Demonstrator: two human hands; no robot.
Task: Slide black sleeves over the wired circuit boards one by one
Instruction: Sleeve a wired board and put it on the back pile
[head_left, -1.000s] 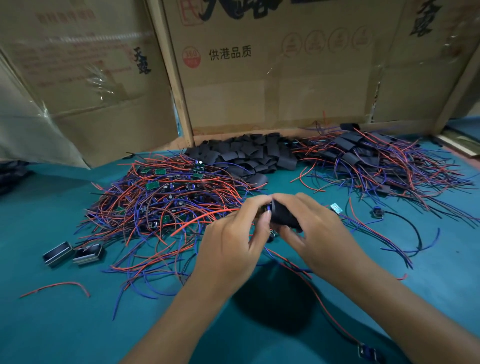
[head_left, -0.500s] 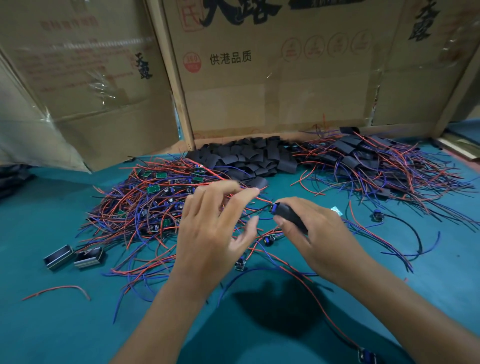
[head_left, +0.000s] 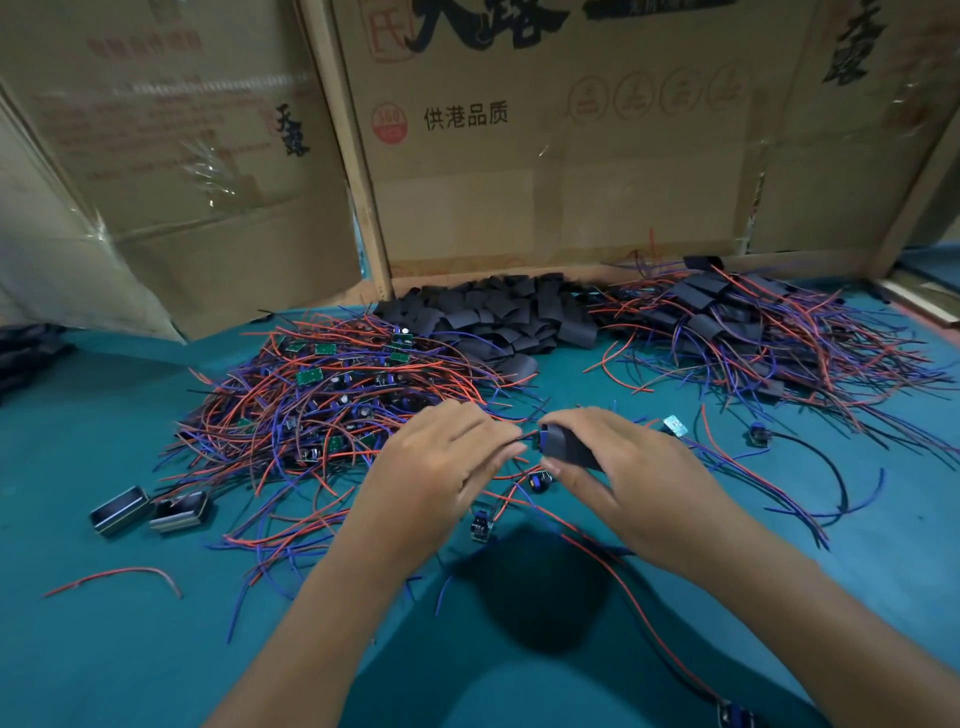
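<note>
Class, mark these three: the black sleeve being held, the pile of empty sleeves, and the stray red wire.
black sleeve (head_left: 569, 447), head view, its side
sleeve pile (head_left: 511, 314), head view, middle
red wire (head_left: 124, 573), head view, its arch

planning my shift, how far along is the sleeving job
Roughly midway, judging by the piles. Done: a heap of sleeved boards lies at the back right. In hand: the right hand holds a black sleeve while the left hand pinches wires at its mouth. Left: a big pile of bare wired boards on the left, with loose sleeves behind.
</note>
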